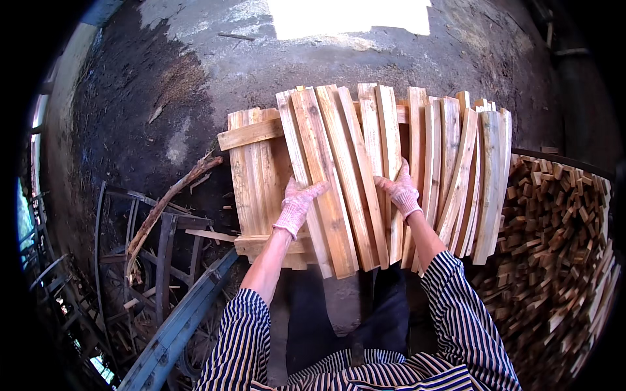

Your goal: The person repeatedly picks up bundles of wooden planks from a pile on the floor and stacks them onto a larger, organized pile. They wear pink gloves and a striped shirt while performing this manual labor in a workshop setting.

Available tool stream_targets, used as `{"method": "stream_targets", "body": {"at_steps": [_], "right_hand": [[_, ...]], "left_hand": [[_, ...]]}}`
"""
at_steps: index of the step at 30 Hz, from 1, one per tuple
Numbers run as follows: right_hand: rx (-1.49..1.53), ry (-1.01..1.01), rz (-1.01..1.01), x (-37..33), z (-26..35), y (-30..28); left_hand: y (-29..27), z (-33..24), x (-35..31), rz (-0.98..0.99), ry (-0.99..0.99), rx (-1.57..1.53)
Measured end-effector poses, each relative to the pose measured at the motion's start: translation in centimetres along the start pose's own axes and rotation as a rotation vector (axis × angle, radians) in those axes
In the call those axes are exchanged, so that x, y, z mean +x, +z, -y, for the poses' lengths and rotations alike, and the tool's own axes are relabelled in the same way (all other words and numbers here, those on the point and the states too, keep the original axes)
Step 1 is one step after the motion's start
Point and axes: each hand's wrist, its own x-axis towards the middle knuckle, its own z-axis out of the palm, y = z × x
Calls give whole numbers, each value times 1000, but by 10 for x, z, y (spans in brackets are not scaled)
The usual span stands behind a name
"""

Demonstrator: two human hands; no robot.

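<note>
Several long wooden slats (319, 150) lie side by side in front of me, pointing away and fanned slightly. My left hand (300, 203), in a pale pinkish knit glove, is closed around the left edge of this group, its thumb laid across the top. On the other side, my right hand (400, 192), gloved alike, grips slats near the middle of the row, its thumb pointing left. The undersides of the slats and some fingertips are hidden. Left of them sits a panel of joined boards (254, 186) with cross strips near both ends, partly covered by the loose slats.
More loose slats (450, 150) lean unevenly to the right. A big pile of cut wood sticks (548, 241) fills the right side. At left are a blue metal beam (179, 319), dark metal frames (166, 260) and a rough branch (163, 205). Sunlight patches the concrete floor (248, 72).
</note>
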Motion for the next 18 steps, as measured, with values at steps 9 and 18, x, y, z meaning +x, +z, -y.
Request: {"method": "stream_targets", "body": {"at_steps": [9, 18], "right_hand": [[-183, -91, -226, -16, 18, 7], [-453, -336, -284, -85, 88, 61]], "left_hand": [[-138, -47, -19, 58, -75, -28], [-92, 20, -32, -765, 424, 989]]}}
